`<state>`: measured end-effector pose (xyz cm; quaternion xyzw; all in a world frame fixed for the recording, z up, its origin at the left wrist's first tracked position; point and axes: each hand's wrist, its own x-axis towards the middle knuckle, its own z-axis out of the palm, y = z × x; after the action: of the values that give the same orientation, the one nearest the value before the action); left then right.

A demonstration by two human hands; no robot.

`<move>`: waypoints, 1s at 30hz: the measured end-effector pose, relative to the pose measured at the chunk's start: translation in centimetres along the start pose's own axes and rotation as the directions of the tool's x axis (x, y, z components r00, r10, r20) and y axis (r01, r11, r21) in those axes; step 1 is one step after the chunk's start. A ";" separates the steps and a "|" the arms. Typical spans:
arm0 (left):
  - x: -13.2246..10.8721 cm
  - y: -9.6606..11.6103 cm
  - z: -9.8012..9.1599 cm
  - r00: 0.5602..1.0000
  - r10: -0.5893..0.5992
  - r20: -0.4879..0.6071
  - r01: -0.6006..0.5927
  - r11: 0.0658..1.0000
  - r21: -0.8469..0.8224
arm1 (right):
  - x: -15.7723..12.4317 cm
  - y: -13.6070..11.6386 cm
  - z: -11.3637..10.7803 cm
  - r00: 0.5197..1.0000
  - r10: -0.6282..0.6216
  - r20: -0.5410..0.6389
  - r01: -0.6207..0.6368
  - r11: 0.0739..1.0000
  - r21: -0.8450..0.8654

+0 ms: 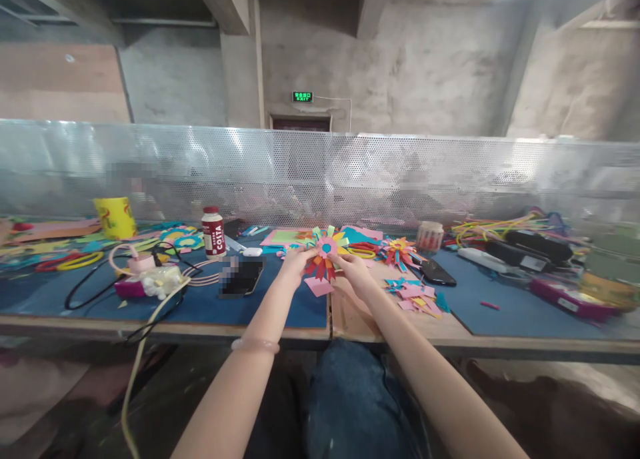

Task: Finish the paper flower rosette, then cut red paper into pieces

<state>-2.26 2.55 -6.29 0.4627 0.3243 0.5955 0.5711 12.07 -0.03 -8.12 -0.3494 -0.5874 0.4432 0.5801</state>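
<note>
Between my two hands is a paper flower (327, 248) with a pink ring, a blue centre and red, orange, yellow and green strips fanning outward. My left hand (299, 259) grips its left edge, and my right hand (350, 267) has hold of the right edge. Below the flower a pink paper square (319, 286) lies on the blue mat. To the right sits another paper flower (399, 252) in orange and red. Loose paper scraps (417, 298), mostly pink, are strewn in front of it. Yellow-handled scissors (362, 250) lie partly hidden behind my right hand.
On the left stand a red Costa bottle (213, 232), a yellow container (116, 218) and a power strip (150, 282) with cables. A phone (243, 276) lies nearer. Another black phone (436, 271) rests at right. A perforated metal screen (380, 179) runs behind the table.
</note>
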 end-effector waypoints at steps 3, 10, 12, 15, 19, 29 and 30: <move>0.1 0.1 0.0 1.000 0.006 -0.015 -0.006 1.000 -0.009 | 0.1 0.1 0.0 1.000 -0.008 0.007 0.008 1.000 -0.004; 0.3 0.0 -0.2 0.999 -0.009 -0.035 0.009 1.000 -0.002 | 0.1 0.1 0.1 0.999 -0.018 -0.039 0.017 0.999 -0.028; 0.4 -0.1 -0.3 0.999 -0.014 -0.035 0.014 1.000 -0.004 | 0.1 0.0 0.1 0.999 -0.016 -0.052 0.015 1.000 -0.019; 0.7 -0.3 -0.3 0.999 -0.016 -0.032 0.015 1.000 -0.013 | -0.1 -0.1 0.0 0.998 -0.015 -0.067 0.014 1.000 -0.004; 0.6 -0.4 -0.2 1.000 -0.011 -0.024 0.011 1.000 -0.015 | -0.1 -0.2 0.0 0.997 -0.006 -0.076 0.008 1.000 0.029; -0.6 0.2 0.2 0.997 -0.071 0.040 0.068 0.995 0.073 | 0.5 0.5 -0.5 0.996 0.077 -0.047 -0.066 0.977 0.202; -0.6 0.2 0.3 0.996 -0.078 0.047 0.074 0.994 0.084 | 0.6 0.6 -0.6 0.995 0.080 -0.058 -0.066 0.975 0.211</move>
<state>-2.15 1.88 -6.13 0.4878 0.3514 0.5479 0.5817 12.56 0.78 -8.51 -0.3224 -0.5049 0.5115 0.6161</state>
